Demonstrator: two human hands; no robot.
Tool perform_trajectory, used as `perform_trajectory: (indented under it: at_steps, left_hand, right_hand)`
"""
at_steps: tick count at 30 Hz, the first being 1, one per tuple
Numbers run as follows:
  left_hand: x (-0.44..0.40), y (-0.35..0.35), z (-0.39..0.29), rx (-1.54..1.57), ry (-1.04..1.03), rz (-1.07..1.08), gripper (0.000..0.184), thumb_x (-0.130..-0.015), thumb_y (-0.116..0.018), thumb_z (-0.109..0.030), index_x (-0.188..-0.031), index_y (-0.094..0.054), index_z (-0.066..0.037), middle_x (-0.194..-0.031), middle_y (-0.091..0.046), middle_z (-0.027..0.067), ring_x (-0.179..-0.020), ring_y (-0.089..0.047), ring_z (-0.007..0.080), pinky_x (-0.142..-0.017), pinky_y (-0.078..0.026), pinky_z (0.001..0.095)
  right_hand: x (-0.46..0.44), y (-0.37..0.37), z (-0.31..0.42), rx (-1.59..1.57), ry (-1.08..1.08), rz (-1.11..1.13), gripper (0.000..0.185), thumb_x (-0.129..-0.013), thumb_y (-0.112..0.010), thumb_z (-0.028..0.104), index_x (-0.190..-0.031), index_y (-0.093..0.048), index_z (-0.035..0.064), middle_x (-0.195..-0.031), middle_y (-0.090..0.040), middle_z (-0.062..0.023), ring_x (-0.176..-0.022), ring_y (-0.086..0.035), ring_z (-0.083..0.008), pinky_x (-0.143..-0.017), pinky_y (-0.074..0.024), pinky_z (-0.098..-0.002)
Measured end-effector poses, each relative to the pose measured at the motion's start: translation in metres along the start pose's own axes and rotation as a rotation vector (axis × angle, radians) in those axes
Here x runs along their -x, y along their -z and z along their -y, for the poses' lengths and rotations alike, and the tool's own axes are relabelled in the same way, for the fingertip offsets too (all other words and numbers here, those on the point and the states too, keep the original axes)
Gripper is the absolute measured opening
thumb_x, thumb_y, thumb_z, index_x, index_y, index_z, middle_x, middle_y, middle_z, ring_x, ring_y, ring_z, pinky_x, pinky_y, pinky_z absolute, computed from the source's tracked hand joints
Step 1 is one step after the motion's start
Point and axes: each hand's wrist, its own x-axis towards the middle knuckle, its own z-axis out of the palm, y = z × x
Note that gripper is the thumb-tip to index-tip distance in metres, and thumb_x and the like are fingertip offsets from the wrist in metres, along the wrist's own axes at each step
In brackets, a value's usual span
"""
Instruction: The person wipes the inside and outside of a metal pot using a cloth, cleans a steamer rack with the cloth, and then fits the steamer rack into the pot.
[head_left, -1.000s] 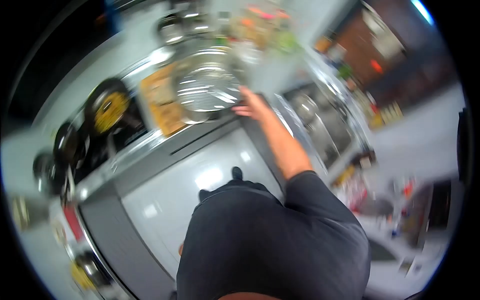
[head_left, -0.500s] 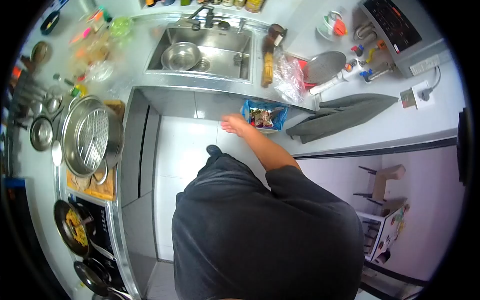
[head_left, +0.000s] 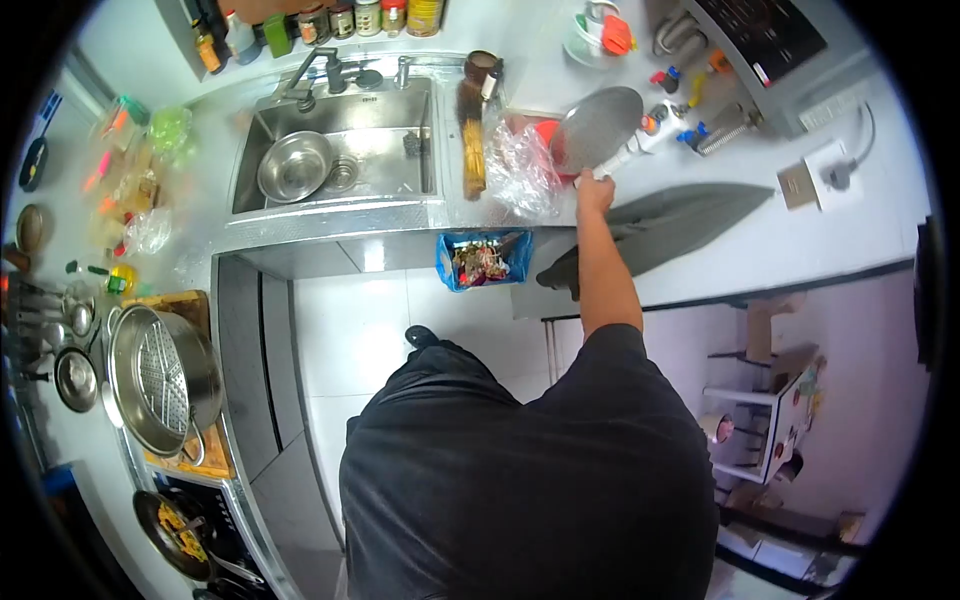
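Observation:
My right hand (head_left: 595, 193) is stretched out to the right end of the counter. Its fingers are curled around the lower end of a white tube-like handle (head_left: 620, 158). Beside that handle leans a round grey disc (head_left: 598, 125), partly over a red basin (head_left: 546, 135); whether disc and handle are one piece cannot be told. Just left of the hand lies a crumpled clear plastic bag (head_left: 522, 168). A dark grey cloth (head_left: 680, 225) hangs by my forearm. My left hand is out of view.
A metal bowl (head_left: 295, 167) sits in the sink (head_left: 385, 150). Below the counter edge hangs a blue-lined waste bin (head_left: 484, 262) with scraps. On the left stand a large steamer pot (head_left: 200, 375) and a frying pan (head_left: 172, 535) with yellow food. Spice jars (head_left: 368, 17) line the sill.
My right hand has swung from above the floor, left of the waste bin, up and right to the white handle. The view has shifted, with the sink and counter now further left.

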Motion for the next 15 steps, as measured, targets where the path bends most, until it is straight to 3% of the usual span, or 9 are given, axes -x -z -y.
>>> perform_trajectory:
  at_steps: [2, 4, 5, 6, 8, 10, 12, 15]
  left_hand:
    - [0.004, 0.0, 0.006, 0.025, -0.012, -0.022, 0.034, -0.094, -0.056, -0.03, -0.109, -0.06, 0.0, -0.075, -0.062, 0.0062, -0.071, -0.06, 0.0216, -0.065, -0.05, 0.0353]
    - [0.013, 0.003, 0.014, 0.051, -0.024, -0.044, 0.035, -0.094, -0.056, -0.031, -0.109, -0.06, 0.0, -0.076, -0.062, 0.0064, -0.072, -0.06, 0.0221, -0.066, -0.05, 0.0359]
    - [0.02, 0.006, 0.023, 0.069, -0.025, -0.067, 0.035, -0.094, -0.056, -0.031, -0.109, -0.06, 0.0, -0.076, -0.062, 0.0065, -0.073, -0.06, 0.0223, -0.067, -0.05, 0.0361]
    - [0.026, 0.008, 0.032, 0.085, -0.03, -0.083, 0.036, -0.094, -0.056, -0.031, -0.109, -0.06, 0.001, -0.076, -0.063, 0.0065, -0.073, -0.06, 0.0225, -0.067, -0.05, 0.0364]
    - [0.041, 0.004, 0.051, 0.122, -0.032, -0.122, 0.036, -0.094, -0.057, -0.032, -0.11, -0.06, 0.001, -0.077, -0.063, 0.0067, -0.074, -0.061, 0.023, -0.069, -0.051, 0.037]
    - [0.045, 0.004, 0.071, 0.204, 0.005, -0.15, 0.036, -0.096, -0.057, -0.031, -0.111, -0.06, 0.001, -0.077, -0.062, 0.0069, -0.07, -0.059, 0.0185, -0.065, -0.049, 0.0331]
    - [0.055, -0.005, 0.082, 0.225, 0.012, -0.158, 0.035, -0.096, -0.056, -0.031, -0.111, -0.06, 0.001, -0.077, -0.062, 0.0068, -0.07, -0.059, 0.0182, -0.065, -0.049, 0.0329]
    - [0.066, -0.012, 0.096, 0.236, 0.019, -0.159, 0.035, -0.096, -0.056, -0.031, -0.111, -0.06, 0.0, -0.077, -0.062, 0.0066, -0.07, -0.059, 0.0179, -0.065, -0.049, 0.0326]
  right_hand:
    - [-0.025, -0.013, 0.012, 0.001, 0.01, -0.026, 0.064, -0.075, -0.067, 0.039, -0.121, -0.059, -0.0047, -0.12, -0.062, -0.0258, -0.114, -0.058, -0.0414, -0.101, -0.0437, -0.0433]
    - [-0.052, -0.021, 0.013, -0.086, 0.064, 0.149, 0.064, -0.076, -0.068, 0.04, -0.123, -0.06, -0.0027, -0.119, -0.064, -0.024, -0.113, -0.06, -0.0392, -0.097, -0.046, -0.0433]
    - [-0.064, -0.027, 0.014, -0.017, 0.129, 0.153, 0.058, -0.077, -0.068, 0.04, -0.116, -0.064, -0.0035, -0.115, -0.067, -0.0238, -0.108, -0.064, -0.0377, -0.093, -0.0477, -0.0438]
    - [-0.086, -0.045, 0.008, 0.022, -0.075, 0.216, 0.052, -0.078, -0.068, 0.04, -0.103, -0.07, -0.0056, -0.106, -0.07, -0.023, -0.101, -0.066, -0.0364, -0.09, -0.0489, -0.0442]
    - [-0.131, -0.085, -0.027, -0.178, -0.06, 0.289, 0.052, -0.08, -0.065, 0.041, -0.087, -0.071, -0.0105, -0.092, -0.071, -0.0248, -0.094, -0.068, -0.0374, -0.085, -0.0501, -0.0472]
    - [-0.106, -0.066, 0.003, -0.187, -0.004, 0.318, 0.05, -0.083, -0.059, 0.037, -0.087, -0.07, -0.0114, -0.094, -0.069, -0.0286, -0.093, -0.067, -0.0407, -0.083, -0.0502, -0.0487]
    - [-0.068, -0.045, 0.04, 0.223, 0.201, 0.105, 0.046, -0.085, -0.053, 0.032, -0.087, -0.069, -0.0115, -0.095, -0.068, -0.031, -0.092, -0.066, -0.0439, -0.081, -0.0498, -0.0503]
    - [-0.033, -0.038, 0.059, 0.131, 0.203, 0.034, 0.044, -0.087, -0.051, 0.028, -0.086, -0.066, -0.0127, -0.092, -0.067, -0.0308, -0.088, -0.065, -0.047, -0.081, -0.0493, -0.0513]
